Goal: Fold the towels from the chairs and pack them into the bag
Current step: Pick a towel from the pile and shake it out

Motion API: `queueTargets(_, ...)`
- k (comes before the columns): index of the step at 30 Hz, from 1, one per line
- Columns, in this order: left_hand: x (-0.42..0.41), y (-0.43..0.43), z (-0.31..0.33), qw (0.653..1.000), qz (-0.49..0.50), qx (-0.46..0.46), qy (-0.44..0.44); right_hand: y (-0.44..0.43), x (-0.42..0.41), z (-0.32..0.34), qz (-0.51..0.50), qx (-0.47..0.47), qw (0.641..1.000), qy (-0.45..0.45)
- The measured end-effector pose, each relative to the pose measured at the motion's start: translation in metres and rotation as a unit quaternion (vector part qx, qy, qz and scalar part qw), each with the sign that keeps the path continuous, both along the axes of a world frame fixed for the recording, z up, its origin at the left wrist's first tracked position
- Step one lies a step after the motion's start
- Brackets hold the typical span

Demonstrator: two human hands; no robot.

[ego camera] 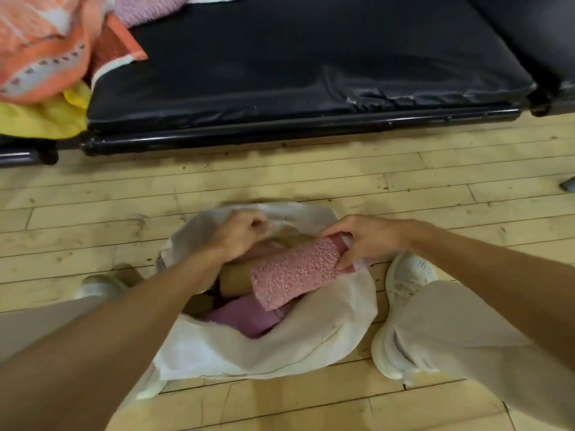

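A white mesh bag (280,346) lies open on the wooden floor between my feet. My right hand (370,241) grips one end of a folded pink towel (295,272) that slants across the bag's mouth. My left hand (239,233) pinches the bag's far rim and holds it open. Inside the bag lie a purple towel (245,318) and a tan towel (236,278), partly hidden by my left forearm. Unfolded towels sit at the upper left: an orange patterned towel (40,48), a yellow towel (46,116) and a lilac towel (146,7).
A black padded seat (295,57) with a black metal frame runs across the top. My white shoes (404,306) stand on either side of the bag. A dark object (567,183) pokes in at the right edge.
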State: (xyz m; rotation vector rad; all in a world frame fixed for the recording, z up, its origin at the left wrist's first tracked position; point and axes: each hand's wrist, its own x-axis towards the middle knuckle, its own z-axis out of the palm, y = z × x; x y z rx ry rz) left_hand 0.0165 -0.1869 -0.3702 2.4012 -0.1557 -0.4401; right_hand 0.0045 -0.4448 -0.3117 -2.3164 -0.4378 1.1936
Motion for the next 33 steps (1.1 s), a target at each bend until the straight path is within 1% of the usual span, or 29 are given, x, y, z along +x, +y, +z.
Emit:
queueTargets(1,0.006,-0.004,0.009,0.999,0.012,-0.036,-0.007,0.015,-0.004,-0.001,0.022,0.004,1.000,-0.012)
queueTargets(3,0.016,-0.012,0.026,0.996,0.004,-0.085,-0.024,0.043,-0.012,-0.010,0.064,0.014,0.998,-0.024)
queueTargets(5,0.020,-0.017,0.037,0.996,-0.031,-0.073,-0.046,0.059,-0.014,-0.026,0.072,0.000,0.997,0.007)
queueTargets(6,0.021,-0.017,0.040,0.995,-0.038,-0.066,-0.059,0.062,-0.015,-0.034,0.077,-0.020,0.997,0.024)
queueTargets(8,0.022,-0.016,0.044,0.994,-0.041,-0.057,-0.086,0.061,-0.019,-0.047,0.103,-0.078,0.991,0.024)
queueTargets(10,0.020,-0.013,0.045,0.994,-0.048,-0.059,-0.076,0.056,-0.028,-0.055,0.132,-0.118,0.984,-0.004)
queueTargets(12,0.019,-0.013,0.044,0.995,-0.056,-0.062,-0.061,0.053,-0.035,-0.060,0.162,-0.130,0.978,-0.025)
queueTargets(14,0.017,-0.016,0.045,0.995,-0.052,-0.059,-0.059,0.050,-0.041,-0.059,0.176,-0.136,0.975,-0.005)
queueTargets(17,0.013,-0.019,0.045,0.997,-0.047,-0.024,-0.049,0.049,-0.043,-0.052,0.224,-0.164,0.960,0.038)
queueTargets(18,0.012,-0.018,0.044,0.998,-0.044,-0.015,-0.043,0.048,-0.043,-0.052,0.223,-0.166,0.960,0.036)
queueTargets(20,0.009,-0.016,0.046,0.998,-0.039,-0.015,-0.048,0.045,-0.046,-0.049,0.174,-0.137,0.975,0.010)
queueTargets(23,0.013,-0.013,0.059,0.995,-0.054,-0.007,-0.081,0.047,-0.047,-0.046,0.094,-0.083,0.989,-0.081)
queueTargets(25,0.018,-0.013,0.070,0.992,-0.076,0.013,-0.098,0.060,-0.046,-0.043,0.029,-0.017,0.988,-0.148)
queueTargets(27,0.023,-0.015,0.079,0.991,-0.072,0.003,-0.114,0.079,-0.042,-0.042,-0.025,0.034,0.978,-0.204)
queueTargets(28,0.025,-0.017,0.081,0.990,-0.063,-0.010,-0.123,0.088,-0.041,-0.044,-0.035,0.034,0.974,-0.223)
queueTargets(29,0.027,-0.019,0.084,0.989,-0.055,-0.018,-0.133,0.097,-0.040,-0.045,-0.035,0.012,0.973,-0.229)
queueTargets(32,0.031,-0.024,0.096,0.988,-0.060,0.005,-0.141,0.113,-0.044,-0.041,-0.013,-0.126,0.956,-0.266)
queueTargets(33,0.032,-0.024,0.102,0.989,-0.068,0.012,-0.133,0.114,-0.047,-0.036,0.001,-0.152,0.949,-0.277)
